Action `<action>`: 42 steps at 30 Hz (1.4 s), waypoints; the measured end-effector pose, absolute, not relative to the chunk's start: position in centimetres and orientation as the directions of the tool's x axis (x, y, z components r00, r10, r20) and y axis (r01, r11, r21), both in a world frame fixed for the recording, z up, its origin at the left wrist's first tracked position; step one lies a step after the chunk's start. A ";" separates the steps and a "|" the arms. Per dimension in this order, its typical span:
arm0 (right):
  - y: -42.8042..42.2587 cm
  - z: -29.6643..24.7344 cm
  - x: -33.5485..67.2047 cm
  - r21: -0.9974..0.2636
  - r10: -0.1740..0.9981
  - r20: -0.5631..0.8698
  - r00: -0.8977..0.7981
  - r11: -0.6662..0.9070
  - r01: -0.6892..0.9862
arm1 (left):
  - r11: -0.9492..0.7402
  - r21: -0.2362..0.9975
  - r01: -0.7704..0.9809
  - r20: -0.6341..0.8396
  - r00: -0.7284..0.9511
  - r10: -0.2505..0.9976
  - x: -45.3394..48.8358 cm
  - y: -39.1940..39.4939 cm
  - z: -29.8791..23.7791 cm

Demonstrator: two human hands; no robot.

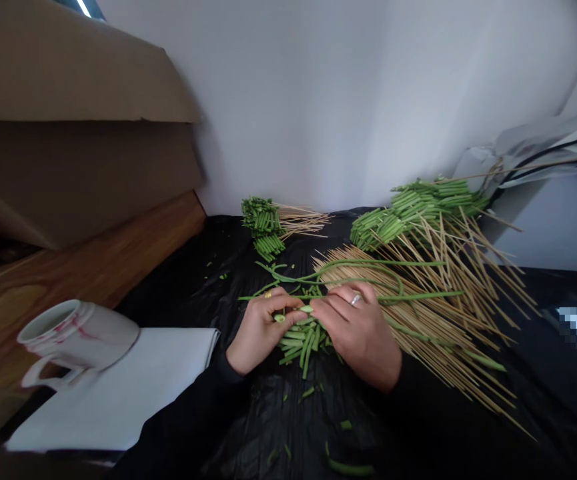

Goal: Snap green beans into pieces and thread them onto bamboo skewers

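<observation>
My left hand [264, 327], with a gold-coloured ring, is closed in a pinch on a short green bean piece [279, 319]. Beside it my right hand [357, 331], wearing a silver-coloured ring, has its fingers closed on a green bean piece [307, 309]. The fingertips of both hands nearly meet, so part of what they hold is hidden. Just below the fingers lies a pile of cut green bean pieces [305, 343]. Long uncut beans [421, 295] stretch behind and to the right, across a spread of bare bamboo skewers [448, 347].
Skewers threaded with bean pieces are stacked at the back right [418, 208] and in a smaller bundle [263, 223] near the wall. A white mug [103, 333] stands on folded white paper [163, 373] at left. Bean scraps dot the black plastic sheet [248, 413]. Cardboard [83, 167] rises behind.
</observation>
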State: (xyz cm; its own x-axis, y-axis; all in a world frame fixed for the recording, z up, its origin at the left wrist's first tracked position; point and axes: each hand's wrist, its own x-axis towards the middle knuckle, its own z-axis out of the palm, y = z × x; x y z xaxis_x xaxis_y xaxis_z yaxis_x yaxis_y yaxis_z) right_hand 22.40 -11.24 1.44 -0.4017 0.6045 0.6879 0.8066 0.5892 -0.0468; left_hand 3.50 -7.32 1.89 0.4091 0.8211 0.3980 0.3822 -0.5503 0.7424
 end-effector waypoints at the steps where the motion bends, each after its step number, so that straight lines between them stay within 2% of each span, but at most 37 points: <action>1: -11.2 1.4 22.3 -0.086 0.612 0.694 -0.380 0.595 0.799 | -0.531 0.766 0.362 0.386 0.400 0.831 3.5 -7.3 2.0; 6: -11.2 0.9 21.7 -0.296 0.653 0.711 -0.261 0.614 0.732 | -0.413 0.876 0.249 0.309 0.367 0.877 3.6 -7.4 2.5; 8: -11.2 0.7 21.6 -0.341 0.660 0.713 -0.237 0.621 0.705 | -0.381 0.899 0.216 0.289 0.360 0.887 3.6 -7.5 2.6; 13: -11.1 0.7 21.6 -0.351 0.663 0.720 -0.205 0.603 0.716 | -0.276 0.954 0.115 0.234 0.285 0.930 3.6 -7.2 2.0; 19: -10.9 0.7 21.6 -0.361 0.686 0.696 -0.211 0.589 0.724 | -0.067 0.988 -0.142 0.095 0.202 0.975 4.0 -7.1 1.2; 27: -10.5 0.1 22.0 -0.361 0.711 0.666 -0.225 0.571 0.737 | 0.051 0.887 -0.458 -0.010 0.092 0.996 3.3 -6.1 2.0; 30: -10.4 0.2 22.1 -0.364 0.713 0.668 -0.214 0.563 0.742 | 0.085 0.784 -0.615 -0.073 0.044 0.996 2.5 -5.3 2.5; 33: -10.4 0.3 22.2 -0.369 0.718 0.665 -0.209 0.558 0.743 | 0.187 0.657 -0.730 -0.211 0.061 0.976 1.6 -4.7 3.0; 36: -10.4 0.4 22.2 -0.362 0.713 0.669 -0.211 0.560 0.745 | 0.297 0.643 -0.706 -0.247 0.175 0.953 1.3 -4.7 3.0; 39: -10.5 0.4 22.2 -0.346 0.705 0.675 -0.218 0.563 0.751 | 0.308 0.804 -0.509 -0.174 0.296 0.939 1.9 -5.4 2.6; 42: -10.6 0.4 22.1 -0.325 0.702 0.675 -0.230 0.562 0.761 | 0.208 0.949 -0.237 -0.115 0.351 0.929 2.7 -6.1 2.0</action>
State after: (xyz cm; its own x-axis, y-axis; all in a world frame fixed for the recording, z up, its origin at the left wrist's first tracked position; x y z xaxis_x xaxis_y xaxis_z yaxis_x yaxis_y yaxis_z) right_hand 22.12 -10.55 0.36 -0.2298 0.7016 0.6745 0.7607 0.5618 -0.3251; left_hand 2.72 -6.14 2.00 0.3513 0.9291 -0.1154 -0.2373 0.2076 0.9490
